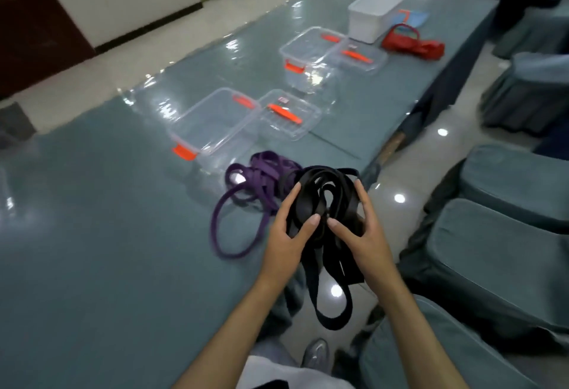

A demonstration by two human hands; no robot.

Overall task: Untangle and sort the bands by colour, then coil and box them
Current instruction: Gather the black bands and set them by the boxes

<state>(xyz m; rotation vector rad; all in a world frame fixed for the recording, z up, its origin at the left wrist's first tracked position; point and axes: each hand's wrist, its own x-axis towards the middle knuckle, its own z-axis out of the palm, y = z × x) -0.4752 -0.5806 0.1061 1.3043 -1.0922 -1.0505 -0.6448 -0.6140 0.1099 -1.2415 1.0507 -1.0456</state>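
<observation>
The long table under its glossy blue-grey cover (pixel 92 265) takes up most of what I can see, with covered chairs along its right side. On it, well away from the person, stand an opaque white plastic tub (pixel 374 14) and a heap of red bands (pixel 412 42) just beside it. Closer in are two clear plastic boxes with orange clips, the far one (pixel 308 50) and the near one (pixel 215 124), each with its clear lid (pixel 291 116) lying open-side beside it. Both boxes look unfilled.

Near the table's edge lies a loose pile of purple flat rubber bands (pixel 246 191), one loop trailing out toward the person. Right of it, raised off the edge of the table, is the bundle of black flat rubber bands (pixel 323 197), with several loops hanging down below the hands toward the floor.

These bands look soft, light and floppy, and rubber like that probably clings to itself, so I'd guess the coil wants to spring apart unless it is held across the crossing strands at the middle, not by a single loop.

The left hand (pixel 288 234) cups the bundle from the left, fingers spread up its side and thumb pressing in at the centre. The right hand (pixel 365 228) mirrors it, fingers curled round the right side, thumb meeting the other at the middle. Both forearms reach forward, angled inward.
</observation>
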